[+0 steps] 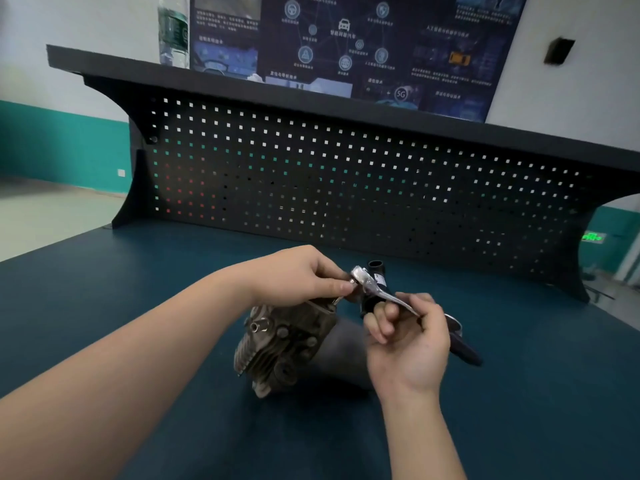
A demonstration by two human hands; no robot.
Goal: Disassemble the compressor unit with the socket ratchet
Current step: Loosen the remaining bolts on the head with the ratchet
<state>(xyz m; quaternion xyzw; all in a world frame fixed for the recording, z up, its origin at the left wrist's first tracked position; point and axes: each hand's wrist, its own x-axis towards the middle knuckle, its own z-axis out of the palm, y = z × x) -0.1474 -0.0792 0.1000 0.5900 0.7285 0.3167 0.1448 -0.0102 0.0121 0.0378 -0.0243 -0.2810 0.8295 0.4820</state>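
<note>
Single head-worn wide-angle view, forward and down, close over the workbench (138,341) toward its pegboard (346,174).

Glossy chrome metal socket ratchet (367,284), dull grimy finned cast-metal compressor unit (277,344), matt blue tabletop (104,292).

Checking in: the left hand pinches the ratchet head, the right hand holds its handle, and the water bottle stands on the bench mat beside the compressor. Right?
Not quite. In the head view the water bottle stands on the top shelf above the pegboard, not on the mat. The rest holds: left hand pinches the ratchet head, right hand holds its handle, over the compressor.
</note>
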